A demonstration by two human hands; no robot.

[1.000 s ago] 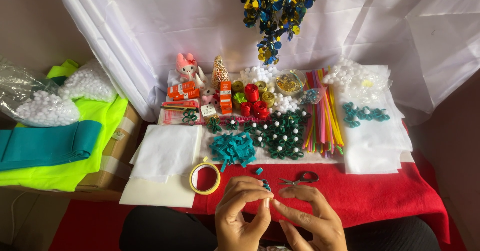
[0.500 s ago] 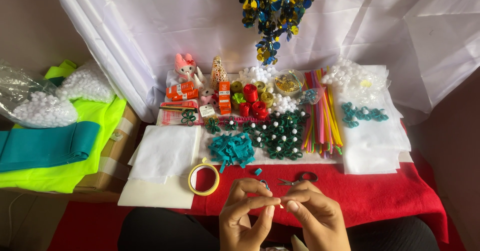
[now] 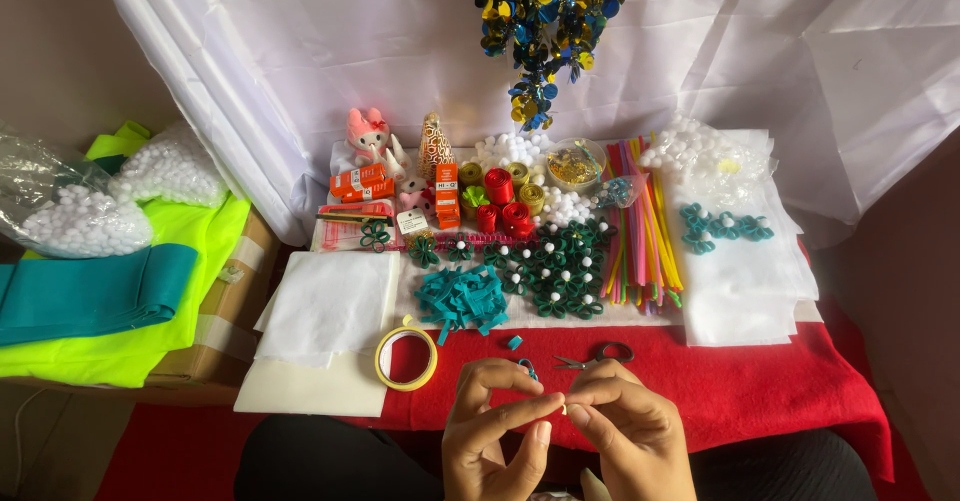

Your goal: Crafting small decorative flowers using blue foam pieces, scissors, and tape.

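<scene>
My left hand [image 3: 495, 431] and my right hand [image 3: 630, 433] meet fingertip to fingertip low in the head view, over the red cloth [image 3: 760, 381]. Their tips pinch something very small and pale between them; I cannot make out what it is. A curled teal felt strip [image 3: 527, 366] shows just above my left fingers. Small scissors [image 3: 597, 358] lie on the cloth right beyond my right hand. A roll of yellow tape [image 3: 406, 358] sits left of my left hand, and a pile of teal felt strips [image 3: 462, 298] lies behind it.
Dark green felt flowers with white centres [image 3: 555, 271], coloured sticks [image 3: 640, 226], white felt sheets [image 3: 330, 306], ribbon spools [image 3: 500, 196], white pompoms and small toys fill the table's back. Neon and teal cloth [image 3: 95, 306] lies at left. A sequin ornament [image 3: 545, 21] hangs above.
Both hands have dropped slightly lower in view and drawn closer, fingertips now pressed together. The teal strip sits more hidden behind my left fingers.
</scene>
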